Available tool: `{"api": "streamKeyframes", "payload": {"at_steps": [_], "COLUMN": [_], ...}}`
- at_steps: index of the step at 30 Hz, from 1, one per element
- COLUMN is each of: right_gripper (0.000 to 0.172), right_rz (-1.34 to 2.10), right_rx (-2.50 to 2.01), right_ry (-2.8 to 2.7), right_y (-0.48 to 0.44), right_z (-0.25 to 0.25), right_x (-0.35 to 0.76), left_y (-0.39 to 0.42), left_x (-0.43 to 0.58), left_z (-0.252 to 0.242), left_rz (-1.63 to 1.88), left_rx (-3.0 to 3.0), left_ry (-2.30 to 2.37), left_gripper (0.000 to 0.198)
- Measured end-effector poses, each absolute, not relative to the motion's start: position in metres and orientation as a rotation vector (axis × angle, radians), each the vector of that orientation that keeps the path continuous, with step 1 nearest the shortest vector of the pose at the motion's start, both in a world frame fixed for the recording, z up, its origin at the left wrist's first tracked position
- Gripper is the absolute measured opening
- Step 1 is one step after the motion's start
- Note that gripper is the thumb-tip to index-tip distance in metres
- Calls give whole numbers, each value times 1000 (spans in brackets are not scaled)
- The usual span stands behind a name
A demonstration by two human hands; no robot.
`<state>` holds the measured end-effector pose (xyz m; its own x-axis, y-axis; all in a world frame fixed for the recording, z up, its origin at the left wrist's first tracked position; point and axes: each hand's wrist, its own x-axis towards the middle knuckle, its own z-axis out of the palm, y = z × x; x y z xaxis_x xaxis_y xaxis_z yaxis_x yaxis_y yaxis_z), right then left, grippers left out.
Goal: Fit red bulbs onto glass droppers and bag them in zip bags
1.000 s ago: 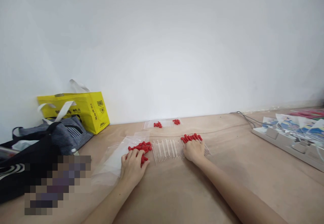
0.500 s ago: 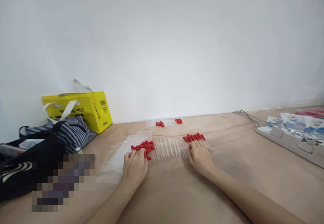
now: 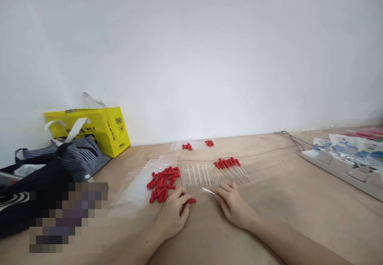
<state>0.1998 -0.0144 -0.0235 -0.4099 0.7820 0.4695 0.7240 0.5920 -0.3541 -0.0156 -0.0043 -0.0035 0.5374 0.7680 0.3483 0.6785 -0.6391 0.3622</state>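
Note:
Between thumb and fingers, my left hand (image 3: 176,209) pinches a red rubber dropper bulb (image 3: 190,201), its open end facing right. My right hand (image 3: 235,205) grips a clear dropper tube (image 3: 208,191) that points left toward the bulb; the two are apart. Beyond my left hand lies a loose pile of red bulbs (image 3: 161,182) beside a clear plastic bag (image 3: 137,189). A row of clear tubes (image 3: 200,175) without bulbs lies in the middle. To its right are several droppers (image 3: 231,169) with red bulbs fitted on their far ends.
At the back, a clear bag (image 3: 197,145) holds more red bulbs and tubes. A yellow bag (image 3: 116,131), a striped bag (image 3: 86,159) and a black bag (image 3: 44,193) stand at left. A white power strip (image 3: 329,163) with cables and printed packets lies at right.
My left hand has drawn back from the pile with one red bulb. My right hand has moved nearer, away from the fitted droppers, and now holds a tube.

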Motion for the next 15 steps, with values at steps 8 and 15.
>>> {"api": "streamKeyframes", "payload": {"at_steps": [8,15], "right_gripper": [16,15], "right_rz": [178,222], "right_rx": [-1145,-1086], "right_ry": [-2208,-2200], "right_y": [-17,-20], "right_z": [-23,-22], "right_x": [194,188], "left_y": [2,-2], "left_x": [-12,-8], "left_z": [-9,-7], "left_rz": [807,855], "left_rx": [2433,2348], "left_ry": [1383,1357], "left_gripper": [11,16]}}
